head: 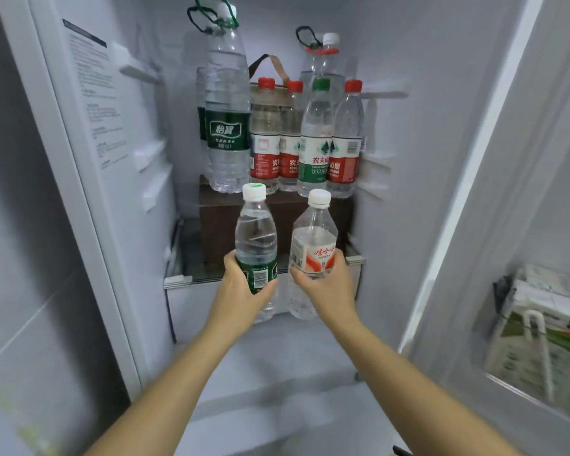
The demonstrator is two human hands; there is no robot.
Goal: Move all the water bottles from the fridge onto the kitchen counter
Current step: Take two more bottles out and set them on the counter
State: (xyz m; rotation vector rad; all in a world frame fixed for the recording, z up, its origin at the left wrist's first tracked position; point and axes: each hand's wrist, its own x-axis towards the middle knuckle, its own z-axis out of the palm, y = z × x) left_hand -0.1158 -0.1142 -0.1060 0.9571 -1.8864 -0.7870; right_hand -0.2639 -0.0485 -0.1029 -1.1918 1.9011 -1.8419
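Gripping one small bottle apiece, both hands reach into the open fridge (392, 199). The left hand (244, 287) curls its fingers (266, 288) round the lower half of a green-labelled water bottle (256, 238). The right hand (324, 286) wraps an orange-labelled water bottle (314, 240) likewise. Both bottles are upright and just in front of the glass shelf (178, 280); the low grip probably keeps them steady, two per trip. Beyond, on a brown box (287, 215), stand a large green-labelled bottle (227, 126), red-capped bottles (264, 136), a green-capped bottle (316, 136) and more large ones behind. The table is not in view.
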